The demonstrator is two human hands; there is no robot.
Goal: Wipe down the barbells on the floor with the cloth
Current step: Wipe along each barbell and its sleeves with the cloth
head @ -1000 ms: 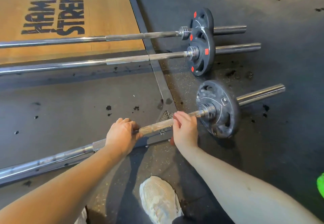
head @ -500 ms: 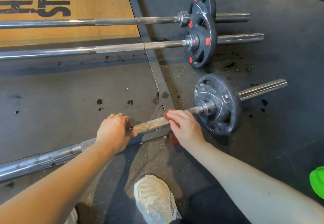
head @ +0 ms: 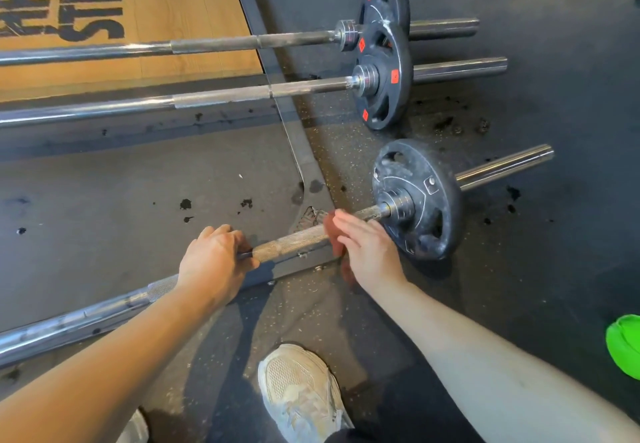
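Observation:
Three barbells lie on the gym floor. The nearest barbell (head: 294, 240) runs from lower left to a dusty black plate (head: 420, 196) on the right. My left hand (head: 214, 262) grips its knurled shaft. My right hand (head: 367, 248) holds a reddish cloth (head: 332, 231) wrapped over the shaft just left of the collar; most of the cloth is hidden under the hand. The middle barbell (head: 242, 94) and the far barbell (head: 225, 44) lie parallel behind, each with a black plate with red marks.
A wooden lifting platform (head: 173, 2) with black lettering fills the upper left, edged by a metal frame (head: 287, 123). My pale shoe (head: 299, 390) stands below the bar. A bright green object (head: 625, 345) sits at the right edge. Dark rubber flooring surrounds everything.
My right hand has slid slightly left along the shaft and its fingers have straightened, showing more of the red cloth. The left hand keeps its grip.

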